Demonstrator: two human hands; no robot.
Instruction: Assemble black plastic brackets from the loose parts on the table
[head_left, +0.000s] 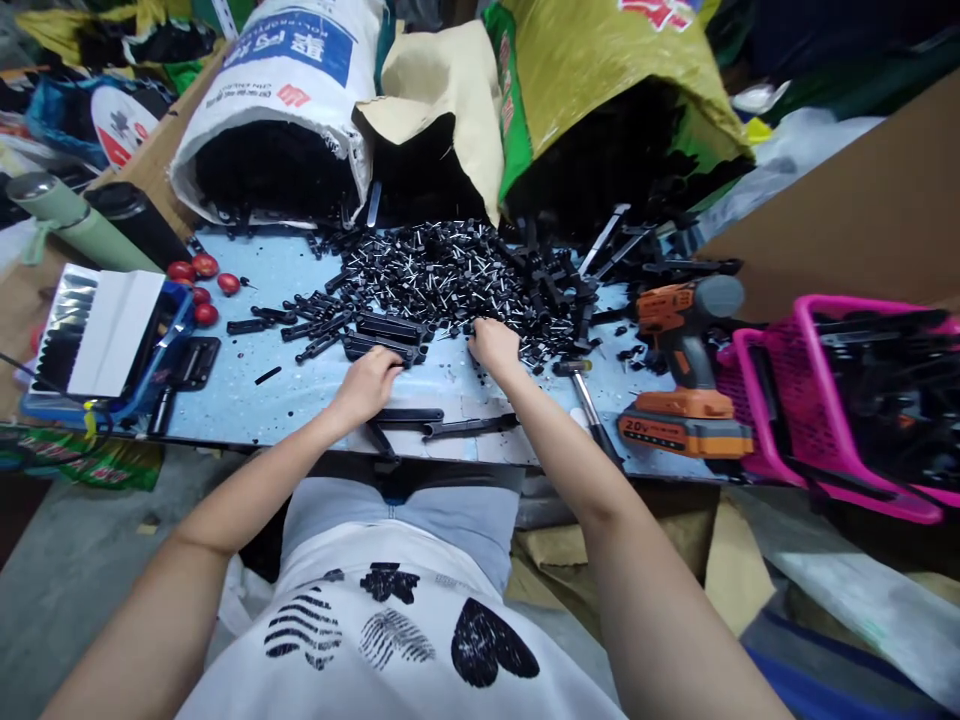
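My left hand [369,384] has its fingers closed on the near edge of a small stack of long black plastic parts [386,328]. At the near edge of a heap of black-headed screws [442,275], my right hand [495,348] is closed, fingertips down. What it pinches, if anything, is hidden. Between me and the hands, two long black plastic pieces [472,427] lie at the table's front edge. More slim black parts [319,315] are scattered left of the stack.
A hammer [592,405] and an orange cordless drill [679,370] are on the right, before a pink basket [799,380] of black parts. Open sacks [277,90] line the back. Left are red fruits [204,266], a blue tray [176,335] and a green flask [82,220].
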